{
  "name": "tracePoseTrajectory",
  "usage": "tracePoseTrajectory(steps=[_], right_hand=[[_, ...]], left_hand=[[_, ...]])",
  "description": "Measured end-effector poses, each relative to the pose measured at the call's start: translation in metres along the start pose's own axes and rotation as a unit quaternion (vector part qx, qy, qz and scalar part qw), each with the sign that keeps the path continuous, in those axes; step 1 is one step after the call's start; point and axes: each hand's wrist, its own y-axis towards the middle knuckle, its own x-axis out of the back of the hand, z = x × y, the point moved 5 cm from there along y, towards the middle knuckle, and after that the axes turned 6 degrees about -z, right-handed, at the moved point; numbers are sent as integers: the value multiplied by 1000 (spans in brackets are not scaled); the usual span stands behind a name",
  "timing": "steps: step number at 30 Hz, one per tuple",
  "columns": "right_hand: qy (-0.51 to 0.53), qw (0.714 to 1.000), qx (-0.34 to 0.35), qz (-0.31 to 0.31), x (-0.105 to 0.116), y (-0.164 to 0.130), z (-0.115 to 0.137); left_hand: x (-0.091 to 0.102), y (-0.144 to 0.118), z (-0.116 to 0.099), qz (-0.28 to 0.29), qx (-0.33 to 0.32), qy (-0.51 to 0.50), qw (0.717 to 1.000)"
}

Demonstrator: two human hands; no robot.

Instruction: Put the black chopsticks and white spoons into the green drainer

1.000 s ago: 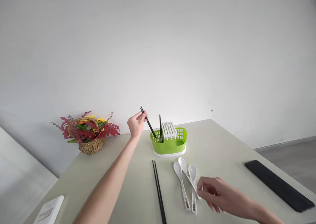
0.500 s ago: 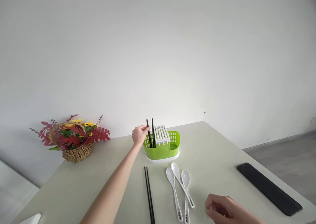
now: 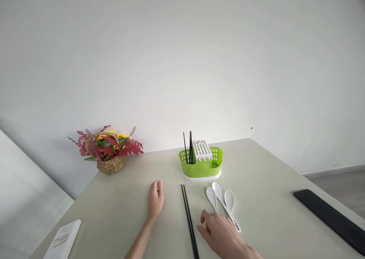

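Worktop (image 3: 270, 183) pale, set against a white wall. Largest to smallest on it: black slab (image 3: 330, 221) at right edge; flower basket (image 3: 110, 152) far left; green caddy (image 3: 201, 164) centre-back, two black sticks standing in its left compartment; white card (image 3: 63, 243) near left corner; chopstick pair (image 3: 189, 219) flat in front of the caddy; three white spoons (image 3: 221, 200) just right of the pair

Left hand (image 3: 155, 199) hangs low over bare worktop left of the flat pair, fingers loose, holding nothing. Right hand (image 3: 224, 236) lies over the spoon handles, fingers spread and released, touching or nearly so; no grasp visible

Step judged: loading cutlery into the caddy, between picks. Next move calls for pinching the flat pair together, or one spoon by its handle, then tipping it upright over a slot

Versus a second ago: left hand was up at the caddy gripping a stick; that stick now stands inside, hand withdrawn. Right hand has shifted left over the spoons
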Motion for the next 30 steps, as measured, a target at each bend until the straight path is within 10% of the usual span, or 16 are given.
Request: tracePoseTrajectory(steps=[12, 22, 30], right_hand=[[-188, 976, 16, -108, -123, 35, 47], [-136, 966, 127, -181, -110, 11, 36], [5, 958, 217, -189, -97, -19, 20]], left_hand=[[33, -71, -6, 106, 42, -60, 992], [43, -88, -21, 125, 63, -65, 988], [46, -108, -36, 258, 111, -131, 951]])
